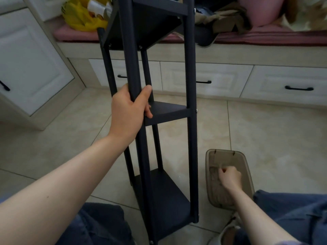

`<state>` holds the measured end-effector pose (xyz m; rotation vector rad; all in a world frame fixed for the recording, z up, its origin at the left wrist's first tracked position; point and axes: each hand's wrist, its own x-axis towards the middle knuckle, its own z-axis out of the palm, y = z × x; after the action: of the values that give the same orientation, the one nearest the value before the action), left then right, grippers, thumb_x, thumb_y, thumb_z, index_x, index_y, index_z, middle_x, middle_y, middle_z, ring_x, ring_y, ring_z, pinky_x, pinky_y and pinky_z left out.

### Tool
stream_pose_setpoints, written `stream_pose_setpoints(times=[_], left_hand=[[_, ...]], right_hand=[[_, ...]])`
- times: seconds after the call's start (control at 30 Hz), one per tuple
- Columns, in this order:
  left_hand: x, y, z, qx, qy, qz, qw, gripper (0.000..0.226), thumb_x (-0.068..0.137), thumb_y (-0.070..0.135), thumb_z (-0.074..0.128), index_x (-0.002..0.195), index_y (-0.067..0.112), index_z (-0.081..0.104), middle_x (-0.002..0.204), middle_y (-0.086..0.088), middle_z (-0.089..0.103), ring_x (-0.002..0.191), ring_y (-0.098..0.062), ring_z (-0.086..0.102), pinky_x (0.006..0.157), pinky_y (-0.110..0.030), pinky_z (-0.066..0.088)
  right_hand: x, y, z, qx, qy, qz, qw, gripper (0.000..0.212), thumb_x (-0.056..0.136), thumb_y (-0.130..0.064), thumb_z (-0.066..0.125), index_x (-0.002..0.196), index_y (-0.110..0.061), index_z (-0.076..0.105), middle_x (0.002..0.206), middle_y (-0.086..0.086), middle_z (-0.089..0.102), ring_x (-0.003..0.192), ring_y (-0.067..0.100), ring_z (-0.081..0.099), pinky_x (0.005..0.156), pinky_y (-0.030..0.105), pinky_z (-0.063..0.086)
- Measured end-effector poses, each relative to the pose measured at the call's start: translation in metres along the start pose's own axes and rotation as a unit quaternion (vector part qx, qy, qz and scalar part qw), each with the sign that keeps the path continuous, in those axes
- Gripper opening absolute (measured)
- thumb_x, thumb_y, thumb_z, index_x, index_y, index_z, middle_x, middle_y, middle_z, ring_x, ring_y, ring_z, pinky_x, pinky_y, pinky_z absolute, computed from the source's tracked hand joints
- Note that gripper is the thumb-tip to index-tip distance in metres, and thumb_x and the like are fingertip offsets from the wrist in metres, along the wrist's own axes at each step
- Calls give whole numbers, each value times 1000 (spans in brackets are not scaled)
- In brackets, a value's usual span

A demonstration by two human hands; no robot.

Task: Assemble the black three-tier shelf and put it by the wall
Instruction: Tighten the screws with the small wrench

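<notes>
The black three-tier shelf (169,110) stands upright on the tiled floor between my knees, its boards joined by black poles. My left hand (130,110) grips the near-left pole just above the middle board. My right hand (229,175) reaches down into a translucent brown plastic box (247,167) on the floor to the right of the shelf, fingers curled; what they hold is hidden. A screw head shows on the right pole (192,110) at the middle board.
A window seat with a pink cushion (265,37) runs along the back, with white drawers (286,82) below. A yellow bag (81,18), clothes and a pink pillow lie on it. A white cabinet (30,64) stands at the left. My shoe (228,230) is beside the box.
</notes>
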<state>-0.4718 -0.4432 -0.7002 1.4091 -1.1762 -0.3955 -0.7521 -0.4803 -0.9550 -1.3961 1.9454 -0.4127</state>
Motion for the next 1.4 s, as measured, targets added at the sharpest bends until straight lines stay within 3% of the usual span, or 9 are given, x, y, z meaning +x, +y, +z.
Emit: stream_pose_setpoints(times=[0.2,0.57,0.7,0.8,1.0,1.07,1.23,1.3,1.4], left_hand=[[3,1,-1,21,-4,-7,1000,18,102,24,58,86,16,57,52,5,60,50,-8,60,63,-15,53],[6,1,-6,21,-5,-18,1000,21,101,21,58,82,14,57,50,6,58,47,-7,58,61,-15,53],[7,1,-8,21,-3,-23,1000,21,100,21,58,80,16,56,50,6,58,47,-9,59,61,-15,53],[7,2,-10,12,-5,-32,999,21,100,19,59,80,17,56,50,5,58,46,-11,59,59,-15,53],[8,8,-16,-29,-48,-76,996,19,98,16,62,80,15,57,48,0,58,44,-16,59,60,-27,56],[9,10,-18,-35,-74,-89,993,20,98,19,62,80,14,56,48,-3,58,44,-20,60,63,-37,57],[7,17,-25,-37,-146,-86,985,34,99,23,62,68,9,58,52,-9,62,49,-27,66,63,-37,58],[8,20,-27,-33,-157,-84,983,31,99,25,62,73,10,60,56,-10,65,53,-28,68,64,-45,59],[11,24,-25,-108,-145,-94,979,17,99,23,63,87,10,62,65,-5,67,56,-24,68,64,-38,60]], right_hand=[[3,27,14,-104,-92,61,988,20,100,-9,50,98,3,66,97,18,70,88,28,67,68,27,47],[6,18,10,-80,-83,54,992,29,99,-16,50,84,1,67,89,17,70,83,33,65,72,35,52],[0,-25,-4,-16,-31,4,999,27,97,-16,51,82,-3,69,86,18,70,89,35,65,69,33,45],[-10,-78,-19,89,9,-74,993,25,99,-16,50,93,-7,72,78,2,71,80,23,65,65,31,48],[-42,-190,-72,282,0,-228,932,25,104,-24,44,96,-18,67,84,3,70,81,21,68,68,33,55],[-51,-221,-95,299,-34,-257,918,31,106,-28,40,96,-15,66,89,6,70,82,20,68,68,31,56],[-65,-260,-135,273,-112,-271,916,40,107,-33,36,113,-4,63,99,13,71,88,20,71,81,37,57],[-70,-262,-143,275,-148,-263,913,33,105,-33,42,118,-10,61,99,8,72,89,18,72,80,34,56],[-75,-263,-147,233,-149,-257,926,24,100,-19,55,123,-12,56,109,8,70,92,18,72,82,33,58]])
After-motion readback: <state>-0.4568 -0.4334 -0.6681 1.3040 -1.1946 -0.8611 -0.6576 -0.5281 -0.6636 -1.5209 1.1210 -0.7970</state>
